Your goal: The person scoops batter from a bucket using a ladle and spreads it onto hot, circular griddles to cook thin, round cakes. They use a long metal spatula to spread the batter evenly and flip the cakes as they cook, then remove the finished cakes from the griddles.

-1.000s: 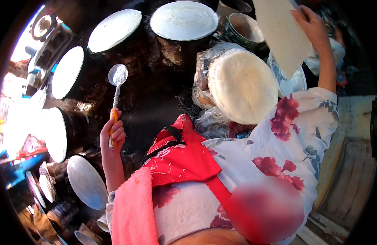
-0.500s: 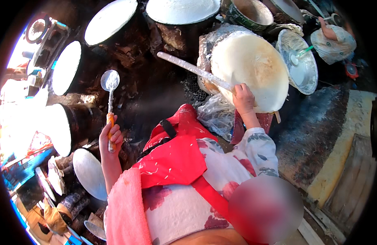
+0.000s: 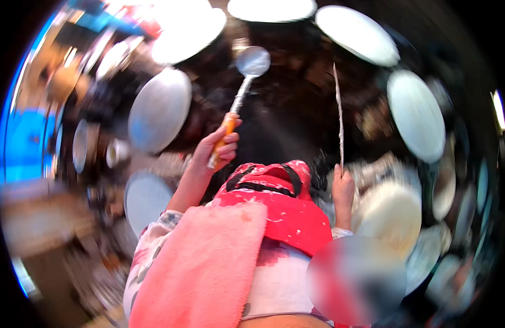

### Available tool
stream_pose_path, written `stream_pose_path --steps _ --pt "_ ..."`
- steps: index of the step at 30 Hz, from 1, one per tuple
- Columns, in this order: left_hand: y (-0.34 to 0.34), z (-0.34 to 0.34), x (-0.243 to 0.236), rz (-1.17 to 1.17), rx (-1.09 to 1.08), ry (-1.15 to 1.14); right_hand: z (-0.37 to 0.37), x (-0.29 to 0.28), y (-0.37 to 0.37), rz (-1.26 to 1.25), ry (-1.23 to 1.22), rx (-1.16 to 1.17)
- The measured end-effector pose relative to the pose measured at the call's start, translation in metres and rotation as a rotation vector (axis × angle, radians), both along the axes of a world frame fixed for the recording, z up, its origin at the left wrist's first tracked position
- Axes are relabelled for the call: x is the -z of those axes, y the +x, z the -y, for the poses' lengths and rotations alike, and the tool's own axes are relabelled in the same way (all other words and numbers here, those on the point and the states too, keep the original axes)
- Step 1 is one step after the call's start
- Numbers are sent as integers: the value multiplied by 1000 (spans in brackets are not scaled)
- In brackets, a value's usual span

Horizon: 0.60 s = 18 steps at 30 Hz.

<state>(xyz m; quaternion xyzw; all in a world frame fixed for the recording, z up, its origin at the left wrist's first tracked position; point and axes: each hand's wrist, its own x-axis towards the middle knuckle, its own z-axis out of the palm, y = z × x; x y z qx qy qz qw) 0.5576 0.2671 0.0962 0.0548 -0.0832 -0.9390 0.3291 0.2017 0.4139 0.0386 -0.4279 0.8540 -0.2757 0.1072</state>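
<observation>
My left hand is wrapped round the orange handle of a ladle, whose shiny bowl points up and away from me. Whitish smears coat the ladle's neck. In my closed right hand stands a long, thin, pale stick, seen almost edge-on and held nearly upright. Just right of that hand, a cream-coloured round surface sits in front of a pale, rough block. Neither tool touches any of the round surfaces.
Several white round surfaces ring a dark area: one at left, one at far right, another at the back. A pale round basin is at lower right. A pink towel hangs over my red apron. Motion blurs the surroundings.
My view has swung left, so the round surfaces have shifted across it. The stick, earlier slanted over the cream surface, now stands nearly upright left of it. Both hands keep their tools.
</observation>
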Motion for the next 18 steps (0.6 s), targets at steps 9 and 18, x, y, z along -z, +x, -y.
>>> stream_pose_path --steps 9,18 --pt "154 -174 1 475 -839 186 97 63 54 -333 526 -1008" --pt "230 -241 83 1633 -752 607 155 22 120 -369 435 -1484"
